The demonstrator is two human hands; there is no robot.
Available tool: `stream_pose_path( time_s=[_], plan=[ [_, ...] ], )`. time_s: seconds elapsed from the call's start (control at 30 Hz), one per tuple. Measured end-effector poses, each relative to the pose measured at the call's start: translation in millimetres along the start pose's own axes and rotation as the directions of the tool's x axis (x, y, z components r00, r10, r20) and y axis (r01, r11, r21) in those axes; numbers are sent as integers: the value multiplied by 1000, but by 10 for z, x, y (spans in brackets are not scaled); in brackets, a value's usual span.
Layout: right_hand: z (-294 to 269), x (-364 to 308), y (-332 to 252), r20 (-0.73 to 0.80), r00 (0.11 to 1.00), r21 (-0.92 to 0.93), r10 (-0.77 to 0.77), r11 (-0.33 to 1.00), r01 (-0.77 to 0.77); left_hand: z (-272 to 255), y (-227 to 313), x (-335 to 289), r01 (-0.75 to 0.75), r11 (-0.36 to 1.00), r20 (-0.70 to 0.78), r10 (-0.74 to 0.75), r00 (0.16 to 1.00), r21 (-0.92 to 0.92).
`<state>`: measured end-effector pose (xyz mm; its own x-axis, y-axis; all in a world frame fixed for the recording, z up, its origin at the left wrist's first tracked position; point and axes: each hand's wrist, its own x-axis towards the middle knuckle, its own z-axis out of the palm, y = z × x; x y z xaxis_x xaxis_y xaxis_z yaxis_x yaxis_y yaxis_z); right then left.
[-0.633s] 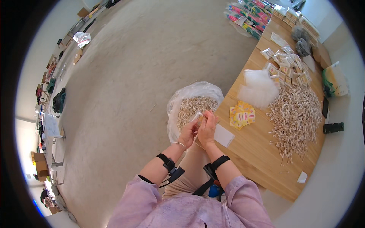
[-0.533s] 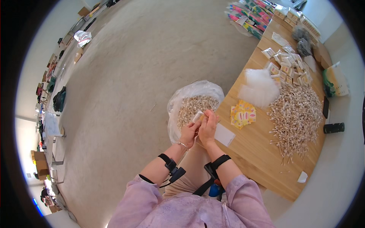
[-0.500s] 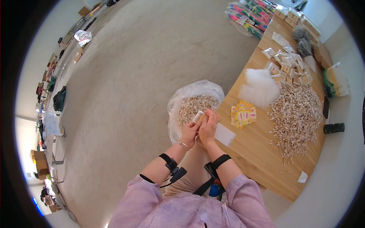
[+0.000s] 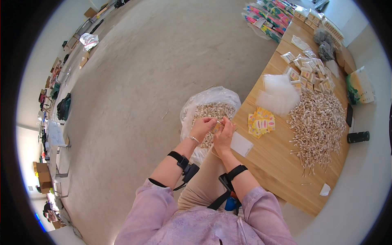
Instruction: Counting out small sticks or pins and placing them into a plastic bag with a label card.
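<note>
right hand [image 4: 223, 136] gripping a small cotton-swab packet [image 4: 217, 128], left hand [image 4: 202, 128] pinching its upper edge | packet's above the open plastic swab sack [image 4: 187, 111] | prob feather-light, kinda slick, sticks bendable, so best held by its sides

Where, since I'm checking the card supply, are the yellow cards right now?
In the head view, the yellow cards lie on the wooden table, right of the hands, just below the translucent plastic sheets in the picture.
</note>
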<state>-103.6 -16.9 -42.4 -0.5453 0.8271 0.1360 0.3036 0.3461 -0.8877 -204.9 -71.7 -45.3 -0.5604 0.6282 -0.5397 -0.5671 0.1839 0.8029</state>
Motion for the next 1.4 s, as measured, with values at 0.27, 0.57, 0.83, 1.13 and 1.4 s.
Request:
stream_pose_path(
  time_s=[0.27, 0.57, 0.83, 1.13, 1.4],
  plan=[
    [37, 2, 49, -50, 995, -43, -88, 995, 86, 135, -67, 70, -32, 993, 11, 31, 999, 115],
    [165, -12, -10, -136, 989, -77, -65, 996, 55, 131, 13, 32, 27, 987, 225, -63, 972, 157],
    [346, 58, -213, -131, 985, -63, -108, 993, 101, -111, 188, 26, -190, 938, 98, 168, 981, 289],
    [-107, 118, -241, 119, 974, 463, 195, 857, -228, 43, 444, -578, -374, 910, 30, 375, 927, 177],
    [-1098, -23, -552, 69, 997, 115, 31, 993, -39, 841, 50, -935, -225, 930, 151, 277, 949, -292]
  ],
)
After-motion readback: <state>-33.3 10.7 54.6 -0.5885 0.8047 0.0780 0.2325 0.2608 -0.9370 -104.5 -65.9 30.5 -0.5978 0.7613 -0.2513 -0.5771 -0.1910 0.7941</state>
